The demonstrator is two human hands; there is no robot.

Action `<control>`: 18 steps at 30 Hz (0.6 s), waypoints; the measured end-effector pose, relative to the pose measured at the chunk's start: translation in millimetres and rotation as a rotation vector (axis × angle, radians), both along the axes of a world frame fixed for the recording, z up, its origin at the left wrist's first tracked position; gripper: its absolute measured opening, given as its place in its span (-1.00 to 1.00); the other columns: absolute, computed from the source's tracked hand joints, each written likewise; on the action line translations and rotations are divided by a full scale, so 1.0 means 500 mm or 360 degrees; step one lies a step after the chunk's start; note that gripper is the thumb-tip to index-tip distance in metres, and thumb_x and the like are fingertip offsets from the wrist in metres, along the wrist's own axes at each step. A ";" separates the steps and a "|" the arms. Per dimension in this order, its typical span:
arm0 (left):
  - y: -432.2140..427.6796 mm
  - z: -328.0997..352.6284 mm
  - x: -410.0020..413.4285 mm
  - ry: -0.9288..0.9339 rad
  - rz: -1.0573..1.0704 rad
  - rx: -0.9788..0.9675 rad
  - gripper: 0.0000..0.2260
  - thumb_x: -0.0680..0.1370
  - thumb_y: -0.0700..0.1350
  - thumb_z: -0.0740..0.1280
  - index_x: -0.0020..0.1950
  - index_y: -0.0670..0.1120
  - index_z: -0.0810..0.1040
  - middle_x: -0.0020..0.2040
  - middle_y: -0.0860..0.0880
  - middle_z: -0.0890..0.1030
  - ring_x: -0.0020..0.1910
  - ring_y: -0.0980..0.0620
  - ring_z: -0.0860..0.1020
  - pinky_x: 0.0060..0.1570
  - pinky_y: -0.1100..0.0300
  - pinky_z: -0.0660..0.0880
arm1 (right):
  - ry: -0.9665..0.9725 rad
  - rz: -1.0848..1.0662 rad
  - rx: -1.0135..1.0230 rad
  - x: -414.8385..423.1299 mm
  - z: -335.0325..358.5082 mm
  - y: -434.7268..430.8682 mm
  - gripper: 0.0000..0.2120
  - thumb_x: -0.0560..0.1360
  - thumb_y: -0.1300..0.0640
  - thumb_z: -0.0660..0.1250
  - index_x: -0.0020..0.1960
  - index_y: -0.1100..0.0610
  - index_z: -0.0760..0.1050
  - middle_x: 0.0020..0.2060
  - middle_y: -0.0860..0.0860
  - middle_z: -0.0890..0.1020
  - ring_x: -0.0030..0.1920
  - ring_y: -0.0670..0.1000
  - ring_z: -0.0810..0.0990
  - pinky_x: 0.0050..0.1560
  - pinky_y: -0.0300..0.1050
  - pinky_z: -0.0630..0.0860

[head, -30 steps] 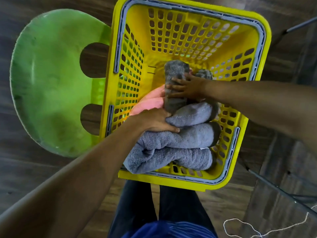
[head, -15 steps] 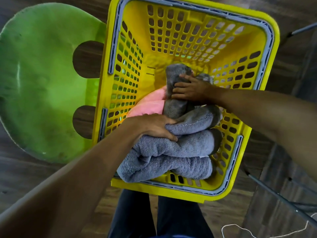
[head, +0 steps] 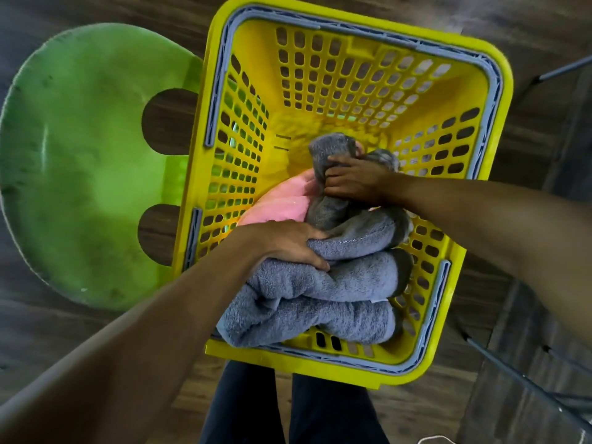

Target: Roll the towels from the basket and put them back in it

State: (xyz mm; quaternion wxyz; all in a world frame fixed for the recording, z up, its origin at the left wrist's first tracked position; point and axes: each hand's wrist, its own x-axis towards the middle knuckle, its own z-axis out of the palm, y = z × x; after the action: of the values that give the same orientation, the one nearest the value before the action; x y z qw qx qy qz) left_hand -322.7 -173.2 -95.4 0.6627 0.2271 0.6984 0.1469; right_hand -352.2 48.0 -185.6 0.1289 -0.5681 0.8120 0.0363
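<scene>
You look close to done. Three grey rolls [head: 336, 283] lie stacked against the near wall of the basket [head: 499, 100], with a pink towel [head: 278, 203] just beside them on the left. Your right hand [head: 352, 181] is curled round an upright roll [head: 330, 149] deeper in, probably wedging it into place. Your left hand [head: 288, 245] curls over the top grey roll, gripping it. No unrolled towel shows outside the basket. I cannot tell whether the pink towel is rolled.

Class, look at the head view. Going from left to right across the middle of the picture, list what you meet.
Green seat → basket left wall → pink towel → right hand gripping a grey roll → basket right wall.
</scene>
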 end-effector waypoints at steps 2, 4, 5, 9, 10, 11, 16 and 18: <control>-0.003 0.005 0.001 -0.0011 0.0008 -0.0017 -0.33 0.42 0.33 0.36 0.49 0.26 0.25 0.50 0.05 0.32 0.41 -0.03 0.33 0.39 -0.01 0.27 | -0.0064 0.0000 0.0180 -0.005 0.023 0.000 -0.62 0.26 0.19 0.52 0.06 0.13 0.56 -0.08 0.07 0.64 0.06 0.13 0.60 0.40 0.23 0.30; -0.005 0.010 0.004 -0.0022 0.0003 -0.0024 -0.33 0.41 0.33 0.37 0.48 0.27 0.26 0.49 0.05 0.33 0.40 -0.03 0.35 0.38 0.00 0.29 | -0.0118 -0.0024 0.0429 -0.012 0.052 0.007 -0.56 0.17 0.10 0.55 0.04 0.08 0.59 -0.07 0.04 0.65 0.08 0.11 0.58 0.44 0.22 0.23; -0.006 0.012 0.005 -0.0022 -0.0001 -0.0018 -0.34 0.42 0.32 0.37 0.48 0.27 0.26 0.48 0.05 0.34 0.39 -0.03 0.36 0.37 0.01 0.29 | -0.0150 -0.0070 0.0527 -0.017 0.073 0.006 -0.55 0.15 0.08 0.54 0.03 0.06 0.59 -0.07 0.03 0.65 0.08 0.11 0.58 0.45 0.22 0.22; -0.006 0.025 0.007 -0.0076 0.0034 0.0043 -0.39 0.44 0.25 0.41 0.46 0.24 0.33 0.46 0.06 0.38 0.36 0.00 0.39 0.38 0.05 0.30 | -0.0119 -0.0265 0.0689 -0.024 0.131 0.007 -0.53 0.30 0.04 0.44 0.20 0.00 0.50 0.14 -0.01 0.58 0.28 0.11 0.46 0.50 0.17 0.00; -0.007 0.026 0.008 -0.0086 0.0037 0.0049 -0.39 0.43 0.25 0.42 0.45 0.24 0.34 0.45 0.07 0.38 0.36 0.00 0.40 0.38 0.04 0.31 | -0.0096 -0.0323 0.0664 -0.024 0.142 0.008 -0.51 0.27 0.05 0.46 0.18 0.00 0.51 0.12 0.01 0.58 0.26 0.12 0.47 0.49 0.16 0.01; -0.009 0.026 0.010 -0.0096 0.0039 0.0052 -0.39 0.42 0.25 0.42 0.45 0.24 0.35 0.45 0.08 0.40 0.35 0.01 0.40 0.38 0.02 0.31 | -0.0092 -0.0384 0.0624 -0.027 0.151 0.010 -0.50 0.21 0.06 0.50 0.14 0.02 0.53 0.07 0.03 0.60 0.22 0.13 0.50 0.48 0.17 0.07; -0.011 0.015 0.032 0.0031 -0.0151 0.0040 -0.29 0.29 0.45 0.32 0.41 0.32 0.33 0.45 0.09 0.40 0.36 -0.02 0.40 0.36 -0.06 0.32 | -0.0126 -0.0832 0.0585 -0.058 0.200 0.025 -0.42 0.16 0.02 0.52 0.16 0.10 0.52 0.07 0.07 0.57 0.21 0.17 0.47 0.42 0.13 0.05; -0.006 0.013 0.034 0.0074 -0.0250 0.0028 -0.31 0.31 0.44 0.30 0.42 0.34 0.30 0.47 0.07 0.38 0.40 -0.06 0.37 0.38 -0.09 0.29 | -0.0095 -0.0917 0.0518 -0.051 0.208 0.020 -0.44 0.13 0.05 0.52 0.10 0.15 0.53 0.00 0.10 0.58 0.14 0.19 0.50 0.37 0.14 0.10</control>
State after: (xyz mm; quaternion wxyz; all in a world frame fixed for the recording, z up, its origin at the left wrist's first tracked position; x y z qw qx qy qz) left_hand -305.4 -176.4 -88.8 0.6537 0.2904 0.6923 0.0954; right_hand -377.6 58.2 -81.4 0.2466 -0.2879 0.9187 0.1110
